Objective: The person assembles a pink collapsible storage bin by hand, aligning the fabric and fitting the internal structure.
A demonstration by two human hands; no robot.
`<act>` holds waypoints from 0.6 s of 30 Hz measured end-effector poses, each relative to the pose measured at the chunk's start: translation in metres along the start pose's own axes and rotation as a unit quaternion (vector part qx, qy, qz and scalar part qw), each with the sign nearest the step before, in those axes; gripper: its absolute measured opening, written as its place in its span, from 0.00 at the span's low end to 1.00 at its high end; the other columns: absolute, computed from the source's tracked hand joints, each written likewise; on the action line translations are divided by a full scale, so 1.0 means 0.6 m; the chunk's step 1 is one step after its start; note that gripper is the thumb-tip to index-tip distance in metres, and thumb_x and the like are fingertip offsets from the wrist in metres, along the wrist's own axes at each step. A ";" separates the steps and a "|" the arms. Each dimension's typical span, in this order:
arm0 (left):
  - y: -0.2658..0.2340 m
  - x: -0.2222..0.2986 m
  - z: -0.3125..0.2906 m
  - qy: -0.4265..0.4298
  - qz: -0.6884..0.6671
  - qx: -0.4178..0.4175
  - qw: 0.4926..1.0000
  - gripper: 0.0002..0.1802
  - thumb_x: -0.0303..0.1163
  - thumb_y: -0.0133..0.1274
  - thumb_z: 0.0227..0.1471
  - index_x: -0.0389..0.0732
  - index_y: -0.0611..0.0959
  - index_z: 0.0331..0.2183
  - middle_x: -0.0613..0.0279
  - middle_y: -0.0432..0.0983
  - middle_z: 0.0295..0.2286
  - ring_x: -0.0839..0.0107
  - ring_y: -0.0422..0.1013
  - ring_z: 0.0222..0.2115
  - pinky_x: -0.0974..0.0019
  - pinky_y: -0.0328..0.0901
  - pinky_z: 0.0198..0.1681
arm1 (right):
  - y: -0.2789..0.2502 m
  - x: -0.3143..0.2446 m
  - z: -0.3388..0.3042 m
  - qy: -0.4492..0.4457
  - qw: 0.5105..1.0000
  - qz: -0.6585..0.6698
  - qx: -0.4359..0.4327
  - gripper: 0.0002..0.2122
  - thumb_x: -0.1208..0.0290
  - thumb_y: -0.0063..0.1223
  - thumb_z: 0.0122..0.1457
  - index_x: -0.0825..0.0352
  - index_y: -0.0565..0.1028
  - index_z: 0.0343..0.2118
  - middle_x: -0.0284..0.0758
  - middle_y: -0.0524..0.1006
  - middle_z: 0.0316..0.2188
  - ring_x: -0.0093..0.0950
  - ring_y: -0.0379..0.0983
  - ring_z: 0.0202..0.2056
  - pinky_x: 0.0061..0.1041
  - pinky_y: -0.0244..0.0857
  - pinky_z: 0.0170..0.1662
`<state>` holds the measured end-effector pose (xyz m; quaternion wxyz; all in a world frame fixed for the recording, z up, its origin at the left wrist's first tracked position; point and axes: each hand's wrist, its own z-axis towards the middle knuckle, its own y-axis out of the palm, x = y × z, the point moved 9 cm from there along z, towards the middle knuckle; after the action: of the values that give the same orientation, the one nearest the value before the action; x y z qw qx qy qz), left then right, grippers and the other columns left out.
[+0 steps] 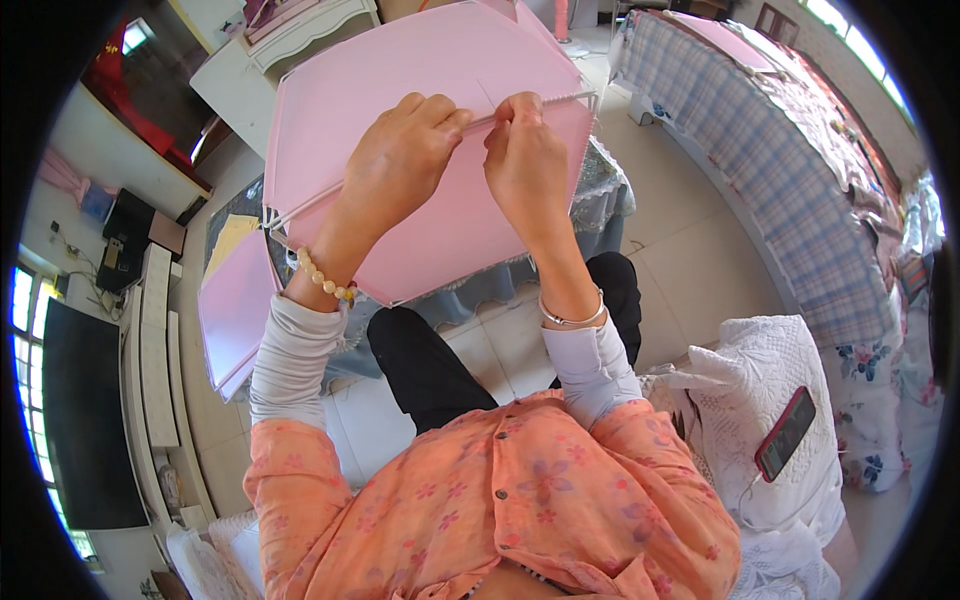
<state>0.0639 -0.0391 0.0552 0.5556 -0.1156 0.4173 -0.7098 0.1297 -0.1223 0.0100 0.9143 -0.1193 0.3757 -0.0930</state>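
Observation:
A large pink sheet-like panel (420,70) lies before me on a covered table. Across its width runs a thin white strip (312,203), slanting up from the left edge to the right edge, with small white loops at both ends. My left hand (405,160) is closed over the middle of this strip, fingers curled inward. Just to its right, my right hand (528,165) pinches the same strip between thumb and fingers. The fingertips are close together, and any smaller piece between them is hidden.
More pink sheets (238,315) hang over the table's left side. The table's grey-blue cloth (612,188) has a lace edge. A plaid-covered bed (740,150) stands at right. A phone (787,433) rests on a white knitted cover (765,350). A dark television (85,410) stands left.

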 end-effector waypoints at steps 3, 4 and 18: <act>0.002 0.000 -0.003 -0.003 -0.014 0.003 1.000 0.11 0.25 0.52 0.44 0.39 0.81 0.35 0.64 0.71 0.29 0.65 0.69 0.32 0.64 0.68 0.34 | -0.007 0.003 0.009 0.012 0.994 -0.087 -0.067 0.05 0.77 0.46 0.54 0.67 0.67 0.35 0.45 0.77 0.29 0.46 0.75 0.31 0.42 0.67 0.30; 0.000 0.000 -0.006 -0.008 -0.009 0.001 1.000 0.11 0.25 0.52 0.45 0.39 0.81 0.35 0.64 0.71 0.29 0.65 0.69 0.32 0.64 0.68 0.34 | -0.025 -0.012 0.009 0.013 0.985 -0.150 -0.089 0.06 0.77 0.46 0.54 0.66 0.68 0.35 0.44 0.77 0.31 0.45 0.76 0.32 0.42 0.67 0.30; -0.001 0.002 -0.007 0.006 -0.003 0.001 1.000 0.11 0.23 0.50 0.44 0.38 0.80 0.34 0.62 0.69 0.28 0.65 0.68 0.31 0.65 0.68 0.35 | 0.003 -0.028 0.091 -0.197 0.953 -0.141 -0.180 0.07 0.69 0.50 0.54 0.66 0.76 0.27 0.37 0.76 0.29 0.39 0.69 0.41 0.40 0.61 0.43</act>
<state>0.0608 -0.0382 0.0528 0.5511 -0.1123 0.4194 -0.7125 0.1568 -0.1081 0.0581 0.9111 -0.3499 0.1775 -0.1265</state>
